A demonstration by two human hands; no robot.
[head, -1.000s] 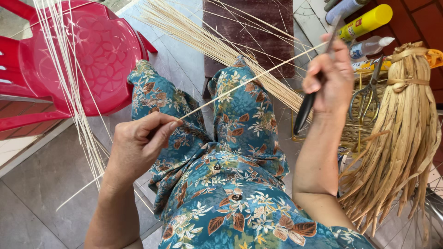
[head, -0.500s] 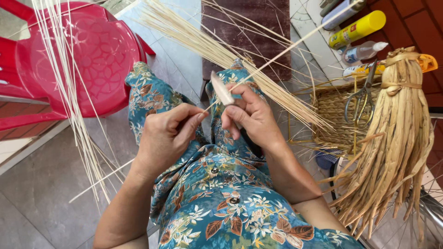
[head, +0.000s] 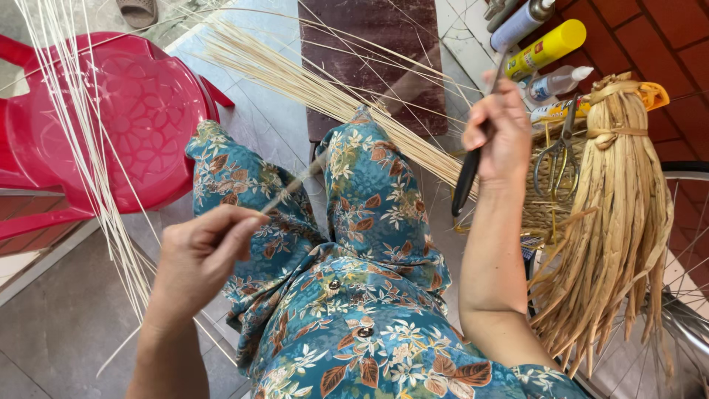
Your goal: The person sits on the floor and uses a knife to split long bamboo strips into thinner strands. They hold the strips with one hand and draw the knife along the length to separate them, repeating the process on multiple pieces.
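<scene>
Down over the floral-trousered lap [head: 354, 295], the left hand [head: 196, 258] is pinching one thin reed strip [head: 292, 188] between clenched fingers [head: 240, 222], the strip running up and away across the knees. Right of the lap, the right hand [head: 498, 133] is rising with its fingers wrapped tight around a black-handled knife [head: 467, 177], handle pointing down. Behind the knees a bundle of pale reeds [head: 325, 92] is lying across the floor. Left of the lap a red plastic chair [head: 125, 125] is standing with loose reeds hanging before it; right of the lap a tied sheaf of dried leaves [head: 617, 222] is hanging beside a woven basket [head: 543, 192] holding scissors [head: 557, 151].
</scene>
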